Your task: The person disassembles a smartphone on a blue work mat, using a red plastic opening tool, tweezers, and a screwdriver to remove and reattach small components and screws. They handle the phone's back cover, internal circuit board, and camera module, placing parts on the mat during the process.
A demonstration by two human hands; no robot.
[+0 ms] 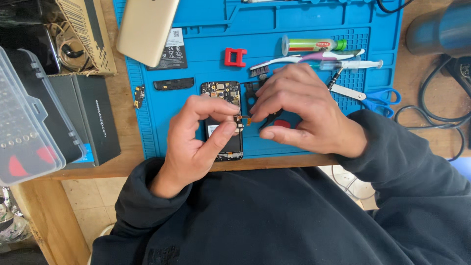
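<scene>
Fingers (pixel 230 128) of both hands are pinching a small orange ribbon part (pixel 244 118) at frame centre, keeping it steady just above the opened phone (pixel 222 93) lying on the blue mat (pixel 294 24).

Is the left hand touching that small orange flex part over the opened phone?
Touching. The head view shows the left hand's thumb and forefinger pinched on the flex part.

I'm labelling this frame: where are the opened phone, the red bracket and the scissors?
opened phone (pixel 221 91): head view, exposed circuit board.
red bracket (pixel 235 57): head view, its middle.
scissors (pixel 380 99): head view, blue handle loops.
</scene>
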